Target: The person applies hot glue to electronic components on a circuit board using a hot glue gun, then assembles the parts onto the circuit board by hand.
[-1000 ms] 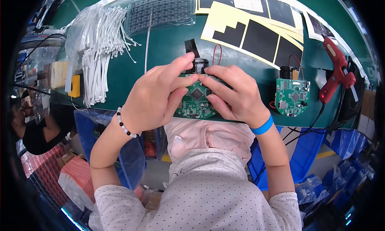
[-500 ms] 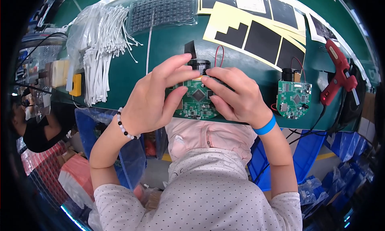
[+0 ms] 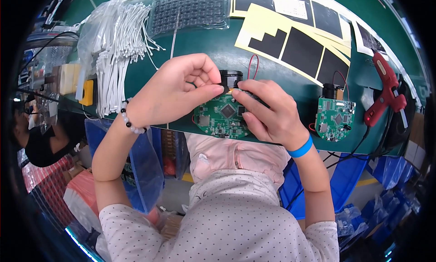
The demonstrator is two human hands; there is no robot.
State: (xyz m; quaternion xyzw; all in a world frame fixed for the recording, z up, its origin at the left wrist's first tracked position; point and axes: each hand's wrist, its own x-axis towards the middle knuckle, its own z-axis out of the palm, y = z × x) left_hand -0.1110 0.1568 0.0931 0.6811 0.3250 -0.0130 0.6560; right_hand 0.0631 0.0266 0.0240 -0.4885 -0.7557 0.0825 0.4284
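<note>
On green bench point(image 3: 190, 53), left hand point(image 3: 175, 96) and right hand point(image 3: 272, 116) pinch black lens point(image 3: 230, 78) above circuit board point(image 3: 222, 119); red wire point(image 3: 252, 66) behind it could snag.

Single head-worn fisheye view, looking steeply down; hands point(image 3: 227, 103) close below the lens; green table point(image 3: 204, 44) curving away toward the rim.

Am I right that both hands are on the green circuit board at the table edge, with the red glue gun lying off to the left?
Not quite: the head view shows the red glue gun lying to the right. Both the left hand and right hand are on the green circuit board at the table edge.
</note>
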